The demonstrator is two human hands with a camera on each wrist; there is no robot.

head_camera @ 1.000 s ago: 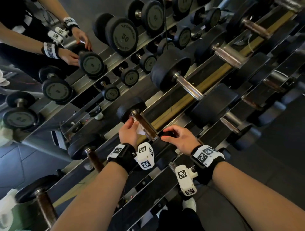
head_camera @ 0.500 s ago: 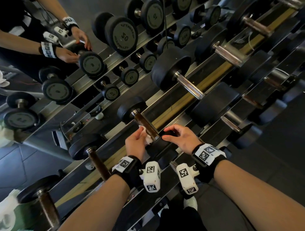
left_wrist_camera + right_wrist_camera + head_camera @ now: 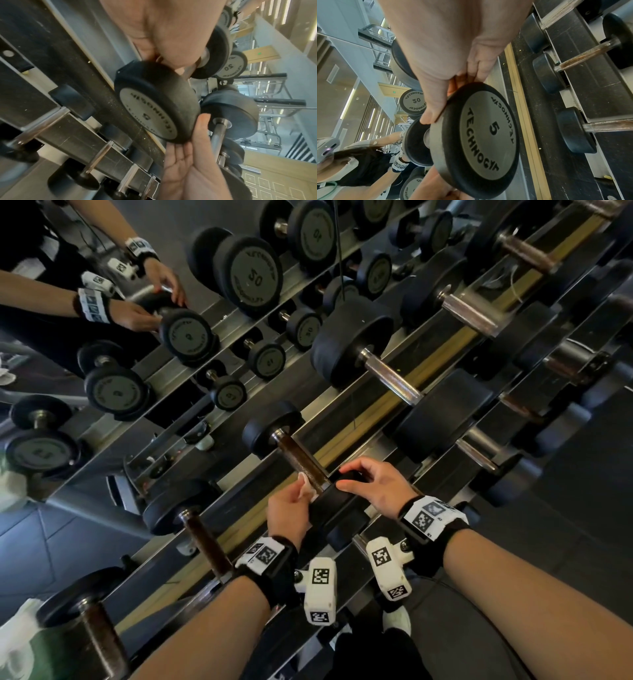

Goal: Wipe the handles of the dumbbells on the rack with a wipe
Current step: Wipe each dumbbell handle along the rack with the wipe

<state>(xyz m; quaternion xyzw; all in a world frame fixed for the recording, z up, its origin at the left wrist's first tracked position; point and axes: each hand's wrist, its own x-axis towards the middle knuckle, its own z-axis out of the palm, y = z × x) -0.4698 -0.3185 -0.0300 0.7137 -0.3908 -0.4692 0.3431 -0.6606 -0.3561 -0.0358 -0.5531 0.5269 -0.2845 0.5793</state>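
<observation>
**Wipe at near end of 5 dumbbell handle, right hand steadying the head**

Head view, left to right:

- Upper left: mirror behind the rack reflects the person's two hands and the rows of dumbbells.
- Lower left: two dumbbells with dark, rusty handles sit on the top tier, untouched.
- Centre: left hand grasps a white wipe, fingers curled round it, pressing it against the left side of the brown handle of the small dumbbell, right where the handle meets the near head. The left wrist view shows only the palm close to the lens; the wipe is barely seen there.
- Same dumbbell: far head rests up-frame on the rack rail; near head is at frame centre. The right wrist view reads "5" and "TECHNOGYM" on its end plate.
- Right of centre: right hand grips the near head from above, fingers and thumb curled over its rubber rim; the right wrist view confirms thumb on the rim.
- Right and upper right: larger dumbbells with chrome handles line the same tier, well apart from both hands. A lower tier of small dumbbells runs along the right edge.
</observation>
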